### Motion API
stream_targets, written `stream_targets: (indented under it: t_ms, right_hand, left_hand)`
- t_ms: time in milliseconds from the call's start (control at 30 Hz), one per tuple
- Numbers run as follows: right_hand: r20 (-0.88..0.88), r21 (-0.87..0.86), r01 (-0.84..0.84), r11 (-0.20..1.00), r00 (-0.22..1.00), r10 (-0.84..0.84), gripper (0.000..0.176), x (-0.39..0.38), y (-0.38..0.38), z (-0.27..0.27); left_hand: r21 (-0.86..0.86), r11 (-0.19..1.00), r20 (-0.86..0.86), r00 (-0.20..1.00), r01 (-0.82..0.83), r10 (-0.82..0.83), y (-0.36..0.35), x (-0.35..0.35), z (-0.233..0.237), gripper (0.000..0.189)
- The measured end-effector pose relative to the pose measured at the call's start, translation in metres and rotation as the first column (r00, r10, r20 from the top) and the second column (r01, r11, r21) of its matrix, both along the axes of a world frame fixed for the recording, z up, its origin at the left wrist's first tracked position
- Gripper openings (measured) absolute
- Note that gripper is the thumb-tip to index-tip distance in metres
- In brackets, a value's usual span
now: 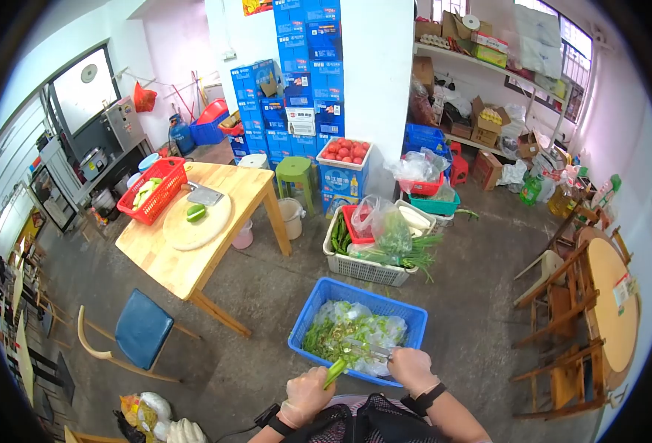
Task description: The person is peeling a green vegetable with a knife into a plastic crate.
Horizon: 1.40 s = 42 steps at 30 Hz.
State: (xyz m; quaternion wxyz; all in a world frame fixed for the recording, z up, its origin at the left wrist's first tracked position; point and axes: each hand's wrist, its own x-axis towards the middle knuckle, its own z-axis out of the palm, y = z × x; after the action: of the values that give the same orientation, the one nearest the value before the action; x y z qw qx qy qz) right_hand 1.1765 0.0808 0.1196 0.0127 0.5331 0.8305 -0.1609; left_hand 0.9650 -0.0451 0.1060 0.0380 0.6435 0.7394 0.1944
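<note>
My left hand (307,396), in a thin clear glove, is closed around a green vegetable stalk (335,372) that points up and to the right. My right hand (412,370), gloved too, grips a knife (370,349) whose metal blade reaches left over the blue basket. The stalk's upper end is near the basket's front rim, a little below the blade. The blue plastic basket (301,314) stands on the floor in front of me. Clear plastic bags (391,330) line it, and green peelings and leafy scraps (333,332) lie on them.
Beyond the basket stands a grey crate (370,272) of greens. A wooden table (248,193) at left bears a round cutting board (211,230), a cleaver (205,195) and a red basket (165,207). A blue-seated chair (143,328) is at left, wooden chairs (562,325) at right.
</note>
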Motion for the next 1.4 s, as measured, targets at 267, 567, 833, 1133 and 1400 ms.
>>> stream_targets:
  t_ms: [267,567,833,1133,1400]
  right_hand:
    - [-0.114,-0.098,-0.145,0.985,0.985,0.134,0.023,-0.016,-0.013,0.021]
    - [-0.249,-0.064,-0.195,0.979,0.953,0.173,0.026,-0.022,-0.021,0.039]
    - [-0.12,-0.12,0.024,0.992,0.992,-0.039,0.023,-0.002,0.006,0.019]
    - [-0.321,-0.086,-0.217,0.972,0.93,0.179,0.021,-0.021,-0.008,0.029]
    - [-0.249,-0.143,-0.081,0.986,0.968,0.043,0.019,-0.013,-0.003,0.025]
  left_hand:
    - [0.095,0.995,-0.002,0.999,0.04,-0.04,0.0,0.001,0.008,0.019]
    - [0.168,0.986,0.219,0.975,-0.004,-0.033,0.005,0.001,0.0,0.023]
    - [-0.062,0.99,0.924,0.383,0.127,0.009,0.003,-0.01,-0.003,0.025]
    - [-0.175,0.939,0.983,0.104,0.295,0.151,0.008,-0.017,0.019,0.033]
    - [-0.096,0.949,0.995,0.033,0.3,0.09,0.007,-0.025,0.015,0.035]
